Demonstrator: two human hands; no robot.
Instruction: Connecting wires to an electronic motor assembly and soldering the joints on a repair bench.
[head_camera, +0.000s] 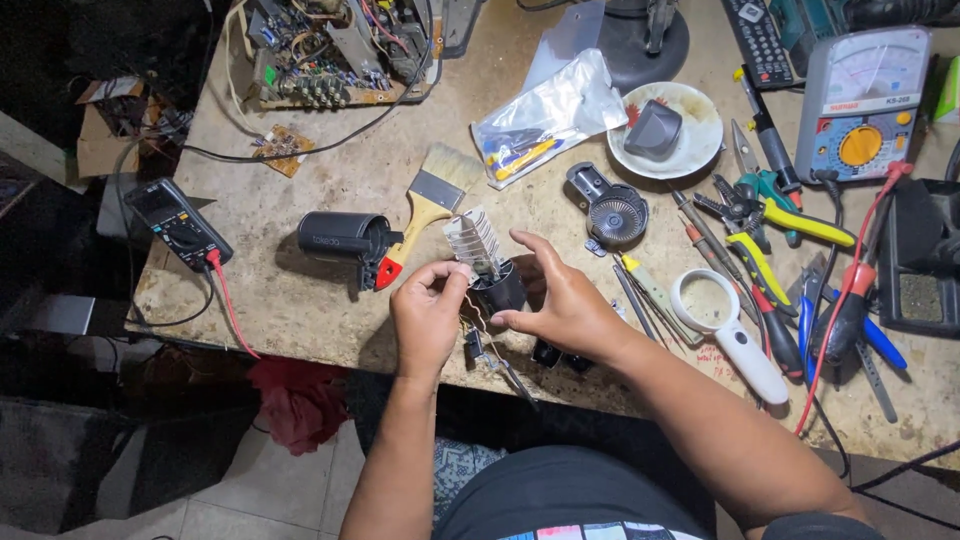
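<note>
My left hand (428, 315) and my right hand (560, 300) hold a small black cylindrical part with a coiled heating element (483, 258) on top, above the near edge of the workbench (300, 300). The left fingertips pinch it at the element's base. From the right, my other fingers wrap the black body. Thin wires hang under it. A black tube housing (340, 237) lies to the left, beside a paintbrush (425, 210) with a wooden handle and red tip.
A black fan cover (612, 213), a white dish holding a grey nozzle (662, 130), a plastic bag (550, 115), a magnifying glass (720, 320), pliers and screwdrivers (770, 260), two multimeters (178, 222) (862, 100) and circuit boards (320, 50) crowd the bench.
</note>
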